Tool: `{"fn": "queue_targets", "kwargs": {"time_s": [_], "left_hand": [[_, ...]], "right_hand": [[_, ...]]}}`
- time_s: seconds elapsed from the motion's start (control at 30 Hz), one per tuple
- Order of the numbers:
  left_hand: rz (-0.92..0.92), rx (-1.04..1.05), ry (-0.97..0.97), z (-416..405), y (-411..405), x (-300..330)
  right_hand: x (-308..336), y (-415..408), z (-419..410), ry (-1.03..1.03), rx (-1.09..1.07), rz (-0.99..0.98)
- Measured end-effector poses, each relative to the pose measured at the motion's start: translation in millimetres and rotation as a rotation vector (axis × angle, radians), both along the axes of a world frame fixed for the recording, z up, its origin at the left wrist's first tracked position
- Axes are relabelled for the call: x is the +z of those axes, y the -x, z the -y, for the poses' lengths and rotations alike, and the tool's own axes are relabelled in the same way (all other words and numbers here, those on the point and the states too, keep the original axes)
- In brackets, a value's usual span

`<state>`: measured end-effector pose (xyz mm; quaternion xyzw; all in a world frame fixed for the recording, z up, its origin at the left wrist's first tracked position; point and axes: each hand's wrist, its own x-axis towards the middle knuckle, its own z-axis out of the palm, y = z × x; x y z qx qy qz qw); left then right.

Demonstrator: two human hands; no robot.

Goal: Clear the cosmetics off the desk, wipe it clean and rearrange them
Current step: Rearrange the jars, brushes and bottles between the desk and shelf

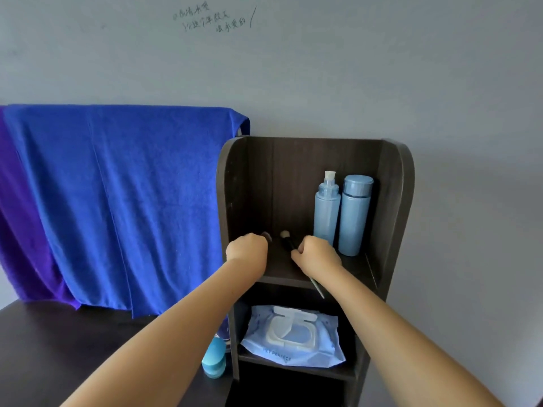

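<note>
Left hand (246, 249) curled, knuckles up, over top shelf (282, 267) of dark wooden rack (393, 201); dark brush tip (266, 236) peeking out at its 1 o'clock, apparently gripped, handle hidden. Right hand (316, 255) curled likewise, pinching second makeup brush (287, 240): pale bristles pointing toward 11 o'clock, thin pale handle end (318, 287) emerging below wrist toward 5 o'clock, past shelf edge. Both hands inside top compartment, apart from each other.

Two light blue bottles upright at 3 o'clock side of same shelf, touching or nearly so: pump bottle (326, 212) with clear cap, capped bottle (354, 215) to its right, against side wall. Right hand just beside pump bottle base; contact not discernible.

Shelf below: blue wet-wipe pack (293, 337), lying flat, white flip lid up. Lowest compartment dark, contents not discernible.

Dark desk (58, 342) at 8 o'clock of rack. Teal egg-shaped sponge case (214, 359) standing on desk just beside rack's left wall; something shiny behind it, partly hidden by left forearm.

Blue towel (117, 201) draped at 9 o'clock, purple cloth (17, 224) at its left edge. Grey wall (382, 69) behind, handwriting (208, 19) at 12 o'clock.
</note>
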<state>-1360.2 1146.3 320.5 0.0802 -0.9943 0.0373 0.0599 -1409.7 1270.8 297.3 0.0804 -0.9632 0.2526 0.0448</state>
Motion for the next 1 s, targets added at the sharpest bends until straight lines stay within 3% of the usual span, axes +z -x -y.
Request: {"fn": "queue_targets", "kwargs": {"time_s": [0.23, 0.4, 0.67, 0.83, 1.0], "left_hand": [[-0.38, -0.148, -0.584, 26.1, -43.7, -8.1], [-0.455, -0.089, -0.984, 81.5, -94.4, -23.5], [-0.34, 0.135, -1.126, 186.4, -133.3, -105.4], [-0.161, 0.256, -1.129, 249.0, -133.0, -180.0], [0.036, 0.238, -1.096, 295.1, -97.2, -243.9]], "right_hand": [[16.0, -42.5, -16.0, 0.431, 0.169, -0.222], [14.7, -87.8, 5.6, 0.651, 0.35, -0.151], [-65.8, -137.3, 109.4, 0.613, 0.462, 0.072], [-158.6, -125.2, 181.2, 0.605, 0.259, 0.327], [-231.1, -100.5, 252.4, 0.566, -0.035, 0.457]]}}
